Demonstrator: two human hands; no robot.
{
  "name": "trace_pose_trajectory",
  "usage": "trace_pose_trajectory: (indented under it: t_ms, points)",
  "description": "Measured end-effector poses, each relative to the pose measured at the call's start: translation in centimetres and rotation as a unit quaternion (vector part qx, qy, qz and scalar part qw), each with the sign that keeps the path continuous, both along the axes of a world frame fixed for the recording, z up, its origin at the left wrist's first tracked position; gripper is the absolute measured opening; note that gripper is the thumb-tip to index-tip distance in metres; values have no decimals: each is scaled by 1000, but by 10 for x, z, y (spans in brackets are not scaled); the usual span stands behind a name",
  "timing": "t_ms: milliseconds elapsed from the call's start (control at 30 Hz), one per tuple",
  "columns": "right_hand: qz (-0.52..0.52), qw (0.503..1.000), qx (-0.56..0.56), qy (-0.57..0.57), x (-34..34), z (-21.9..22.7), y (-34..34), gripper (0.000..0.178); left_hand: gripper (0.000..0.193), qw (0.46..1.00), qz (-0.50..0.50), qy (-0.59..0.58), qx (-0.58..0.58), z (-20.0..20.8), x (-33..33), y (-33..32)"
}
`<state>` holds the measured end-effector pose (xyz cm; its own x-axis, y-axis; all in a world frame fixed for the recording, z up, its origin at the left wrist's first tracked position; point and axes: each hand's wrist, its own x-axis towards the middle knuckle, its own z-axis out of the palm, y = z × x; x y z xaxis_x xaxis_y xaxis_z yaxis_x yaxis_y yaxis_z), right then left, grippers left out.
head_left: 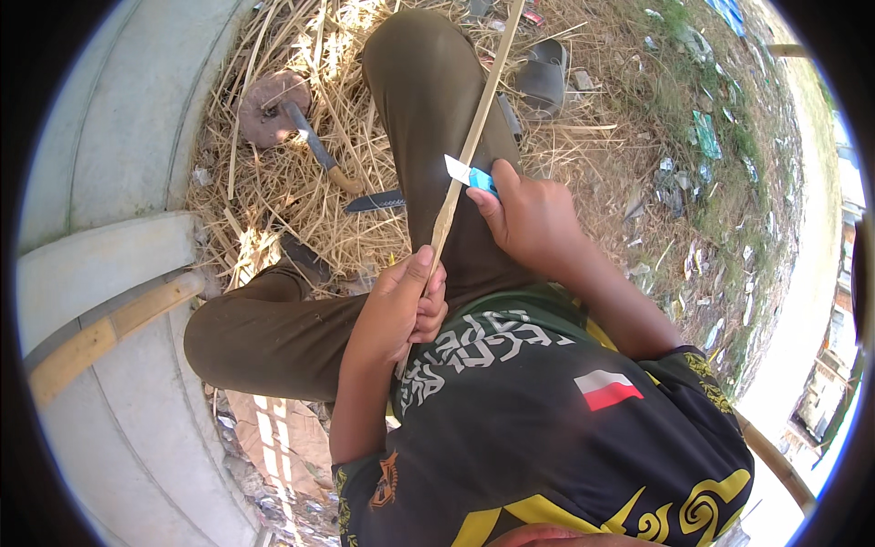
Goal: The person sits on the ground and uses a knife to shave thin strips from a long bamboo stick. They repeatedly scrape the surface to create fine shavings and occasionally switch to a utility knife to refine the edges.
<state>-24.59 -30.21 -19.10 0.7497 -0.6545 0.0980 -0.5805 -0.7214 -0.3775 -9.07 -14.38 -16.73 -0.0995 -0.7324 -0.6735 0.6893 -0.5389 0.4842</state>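
A: Which step is judged to be in hand?

B: A shaving cut along the thin bamboo strip (pixel 469 146) appears to be under way. The strip is laid lengthwise over the raised knee, its far end reaching past the leg toward the straw-covered ground (pixel 301 191), its near end drawn in toward the body.

A: How is the strip held?

B: It is gripped by the left hand (pixel 401 305) near its lower end. The fingers (pixel 430 310) are curled shut around it, and the thumb is laid straight along its upper face.

A: And the blade?

B: A small utility knife (pixel 472 175) with a blue handle is clasped in the right hand (pixel 529 219). The fingers are closed tight on the handle, and the pale blade is set against the edge of the strip, just above the left hand.

A: What is called for by the next move?

B: A steady, shallow angle would seem to be needed, with the strip kept pinned on the knee and the thumb kept clear of the blade's path.

A: What else is seen nearby?

B: A large sheathless knife (pixel 374 201) and a hatchet-like tool (pixel 314 146) are left in the straw beside a round wooden block (pixel 264 105); a grey sandal (pixel 544 75) is lying further off.
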Motion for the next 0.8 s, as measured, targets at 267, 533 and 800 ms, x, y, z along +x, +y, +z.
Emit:
trace_pose_trajectory:
  t_ms: [267, 533, 800]
  points:
    - [-3, 1000, -18, -19, 2, 0, 7, 44, 42, 998, -3, -58, 30, 13, -1, 28]
    - [-42, 999, 11, -24, -3, 2, -1, 43, 44, 983, -36, -144, 108, 34, -12, 103]
    - [-78, 997, -18, -24, -7, -8, 4, 43, 45, 986, -23, -61, 157, 39, -6, 229]
